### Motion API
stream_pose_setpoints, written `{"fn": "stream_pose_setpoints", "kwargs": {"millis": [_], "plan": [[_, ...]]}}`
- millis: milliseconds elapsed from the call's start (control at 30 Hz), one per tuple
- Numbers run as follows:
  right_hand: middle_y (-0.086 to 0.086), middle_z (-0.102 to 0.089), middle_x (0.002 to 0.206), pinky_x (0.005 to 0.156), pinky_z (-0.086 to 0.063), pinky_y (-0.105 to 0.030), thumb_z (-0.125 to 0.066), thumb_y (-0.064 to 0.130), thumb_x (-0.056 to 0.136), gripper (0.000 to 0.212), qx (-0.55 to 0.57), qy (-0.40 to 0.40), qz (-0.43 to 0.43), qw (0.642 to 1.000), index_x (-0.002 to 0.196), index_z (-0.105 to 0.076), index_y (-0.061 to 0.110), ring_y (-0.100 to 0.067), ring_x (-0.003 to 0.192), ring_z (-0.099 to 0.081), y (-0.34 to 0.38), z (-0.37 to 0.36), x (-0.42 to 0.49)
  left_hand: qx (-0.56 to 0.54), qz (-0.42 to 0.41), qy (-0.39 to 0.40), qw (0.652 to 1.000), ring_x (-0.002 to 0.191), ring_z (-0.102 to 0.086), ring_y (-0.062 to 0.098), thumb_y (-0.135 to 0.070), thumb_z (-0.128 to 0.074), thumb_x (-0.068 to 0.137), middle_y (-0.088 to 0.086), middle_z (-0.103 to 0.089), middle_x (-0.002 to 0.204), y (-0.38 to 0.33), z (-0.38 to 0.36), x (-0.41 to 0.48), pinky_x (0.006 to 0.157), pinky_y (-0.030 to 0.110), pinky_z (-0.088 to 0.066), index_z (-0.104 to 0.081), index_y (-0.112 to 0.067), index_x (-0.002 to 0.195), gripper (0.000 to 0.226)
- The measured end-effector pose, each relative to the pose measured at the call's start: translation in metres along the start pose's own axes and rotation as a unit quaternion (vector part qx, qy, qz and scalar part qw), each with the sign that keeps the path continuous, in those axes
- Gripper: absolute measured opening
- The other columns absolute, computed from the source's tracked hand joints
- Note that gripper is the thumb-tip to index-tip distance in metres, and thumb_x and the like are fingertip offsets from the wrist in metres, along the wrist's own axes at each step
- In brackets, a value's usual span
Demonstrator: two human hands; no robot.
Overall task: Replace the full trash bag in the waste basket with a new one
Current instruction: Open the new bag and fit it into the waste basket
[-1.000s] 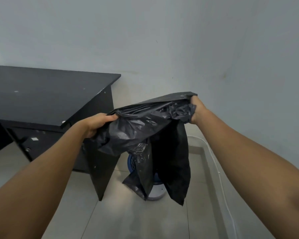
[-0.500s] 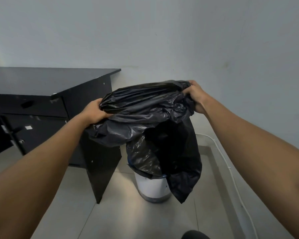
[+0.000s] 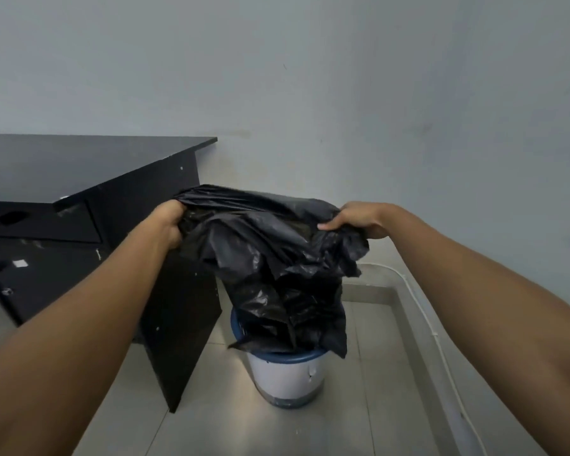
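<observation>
Your left hand (image 3: 170, 222) and right hand (image 3: 359, 218) have come down, so the bag (image 3: 277, 258) now dips into the basket (image 3: 287, 380).
Each hand has its fingers curled tight on the bag's top edge, holding it up over the basket on the floor. The bag hangs up and down, mouth on top, bottom end inside the blue rim (image 3: 288, 357). You are putting the new bag in. Next, I think, push it deeper, then fold the mouth over the rim.

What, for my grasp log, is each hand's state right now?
The left hand is closed, gripping the crumpled black plastic trash bag at its rim.
The right hand is closed, pinching the same bag's opposite rim.
</observation>
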State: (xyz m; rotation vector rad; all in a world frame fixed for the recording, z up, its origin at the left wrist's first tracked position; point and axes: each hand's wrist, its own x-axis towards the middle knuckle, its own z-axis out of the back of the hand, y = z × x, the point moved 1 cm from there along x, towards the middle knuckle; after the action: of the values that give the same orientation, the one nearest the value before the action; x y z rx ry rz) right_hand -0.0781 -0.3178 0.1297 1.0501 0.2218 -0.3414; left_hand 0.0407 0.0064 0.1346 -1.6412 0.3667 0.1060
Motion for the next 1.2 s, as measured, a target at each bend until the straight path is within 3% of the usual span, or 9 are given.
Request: {"fn": "stream_pose_setpoints", "kwargs": {"millis": [100,167,367,500,633,733,900,1100,1200], "plan": [[-0.020,-0.069,0.110,0.091,-0.056,-0.050,-0.071,0.022,0.085,0.040,-0.079,-0.100,-0.020,0.992,0.116,-0.060,-0.001,-0.038,0.096,-0.070,0.001,-0.006,0.013,0.014,0.022,0.015,1.000,0.067,-0.068,0.024,-0.020,-0.045,0.102,0.010,-0.074,0.073,0.006,-0.006,0.015,0.078,0.041,-0.056,-0.065,-0.008,0.081,0.031],[-0.022,-0.067,0.111,0.088,-0.057,-0.053,-0.050,0.015,0.093,0.030,-0.080,-0.157,-0.047,0.983,0.118,-0.058,-0.001,-0.040,0.096,-0.068,0.000,-0.009,0.020,0.053,0.033,0.027,0.998,0.053,-0.068,0.021,-0.016,-0.043,0.101,0.008,-0.072,0.066,0.008,-0.002,0.015,0.056,0.033,-0.059,-0.063,-0.008,0.078,0.031],[-0.018,-0.069,0.119,0.076,-0.060,-0.046,-0.042,0.011,0.100,0.032,0.386,-0.171,0.003,0.906,0.123,-0.063,0.003,-0.030,0.092,-0.070,0.004,-0.011,0.049,0.297,0.082,0.161,0.938,0.094,-0.068,0.035,-0.025,-0.068,0.086,0.022,-0.071,0.108,0.008,0.036,0.017,0.087,0.044,-0.053,-0.068,-0.001,0.105,0.031],[-0.013,-0.072,0.105,0.061,-0.061,-0.039,-0.054,0.016,0.093,0.018,0.461,-0.150,0.028,0.874,0.103,-0.068,0.010,-0.028,0.078,-0.068,0.022,-0.020,0.051,0.491,0.015,0.123,0.862,0.095,-0.069,0.034,-0.028,-0.074,0.083,0.017,-0.071,0.104,0.011,0.034,0.026,0.088,0.045,-0.056,-0.065,-0.006,0.106,0.034],[-0.014,-0.070,0.087,0.068,-0.058,-0.035,-0.046,0.013,0.085,0.019,0.347,-0.156,0.014,0.925,0.080,-0.064,0.011,-0.031,0.074,-0.066,0.015,-0.008,0.037,0.418,0.069,0.074,0.903,0.100,-0.064,0.038,-0.050,-0.066,0.087,0.018,-0.067,0.107,0.012,0.039,0.032,0.084,0.046,-0.052,-0.062,-0.010,0.104,0.045],[-0.020,-0.069,0.109,0.090,-0.057,-0.048,-0.065,0.003,0.084,0.028,0.151,-0.149,0.069,0.975,0.111,-0.066,0.008,-0.038,0.098,-0.068,-0.005,0.007,0.030,0.275,0.089,0.041,0.956,0.092,-0.063,0.035,-0.035,-0.053,0.098,0.020,-0.069,0.096,0.013,0.042,0.038,0.084,0.048,-0.050,-0.063,-0.004,0.108,0.034],[-0.007,-0.071,0.109,0.089,-0.052,-0.031,-0.094,0.027,0.060,0.063,-0.205,-0.094,-0.007,0.974,0.115,-0.066,0.011,-0.027,0.097,-0.066,-0.024,0.000,0.023,-0.031,0.062,-0.024,0.997,0.081,-0.061,0.030,-0.013,-0.037,0.101,0.015,-0.066,0.093,0.007,0.012,0.050,0.094,0.048,-0.047,-0.062,-0.005,0.089,0.029],[-0.013,-0.072,0.113,0.091,-0.056,-0.046,-0.084,0.025,0.075,0.048,0.016,-0.015,-0.013,1.000,0.118,-0.066,0.014,-0.032,0.101,-0.071,-0.027,0.001,0.018,0.005,0.044,-0.043,0.998,0.088,-0.064,0.031,-0.026,-0.033,0.093,0.013,-0.069,0.096,0.015,0.004,0.048,0.081,0.043,-0.054,-0.067,-0.013,0.093,0.037],[-0.012,-0.072,0.113,0.089,-0.057,-0.048,-0.074,0.038,0.085,0.040,0.082,-0.088,0.017,0.993,0.117,-0.067,0.015,-0.031,0.099,-0.071,-0.023,0.002,0.022,0.121,0.030,0.011,0.992,0.082,-0.066,0.033,-0.028,-0.037,0.089,0.017,-0.071,0.093,0.019,0.001,0.048,0.075,0.041,-0.057,-0.070,-0.010,0.090,0.038]]}}
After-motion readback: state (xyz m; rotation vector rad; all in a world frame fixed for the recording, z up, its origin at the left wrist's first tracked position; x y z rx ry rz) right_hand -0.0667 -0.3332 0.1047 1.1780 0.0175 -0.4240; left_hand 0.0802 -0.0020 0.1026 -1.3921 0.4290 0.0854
